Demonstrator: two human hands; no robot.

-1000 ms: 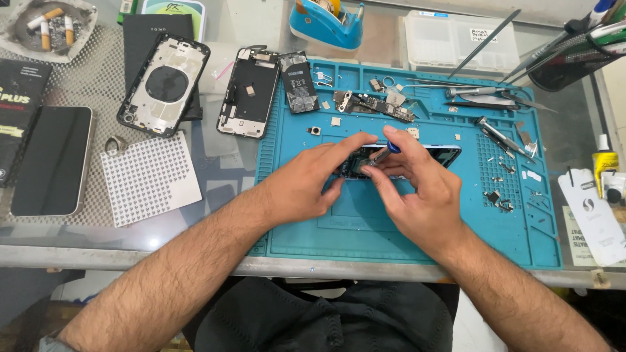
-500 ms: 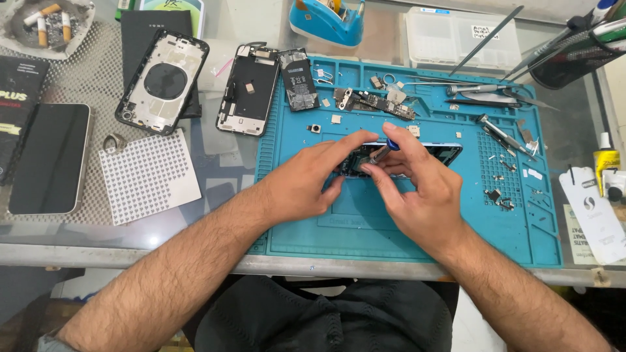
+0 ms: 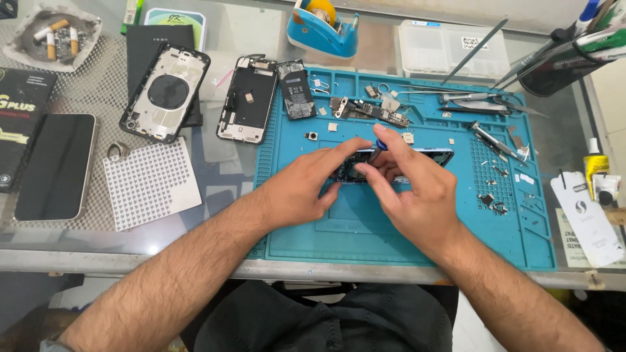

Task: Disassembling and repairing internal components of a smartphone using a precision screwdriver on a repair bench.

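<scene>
The phone frame (image 3: 398, 166) lies in the middle of the mat (image 3: 404, 241), with the tape dispenser (image 3: 324, 29) behind the mat's far edge.

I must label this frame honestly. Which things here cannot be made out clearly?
- Head view: phone frame is mostly hidden by the left hand and right hand.
- Screwdriver: only its blue top shows between the fingers; the tip is hidden.
- Loose screws on the blue mat: too small to tell apart.
- Tool cup: cut off by the top edge.

Matt blue rubbery mat (image 3: 417, 241), glossy glass tabletop (image 3: 215, 195), shiny metal tweezers (image 3: 486, 138)
</scene>
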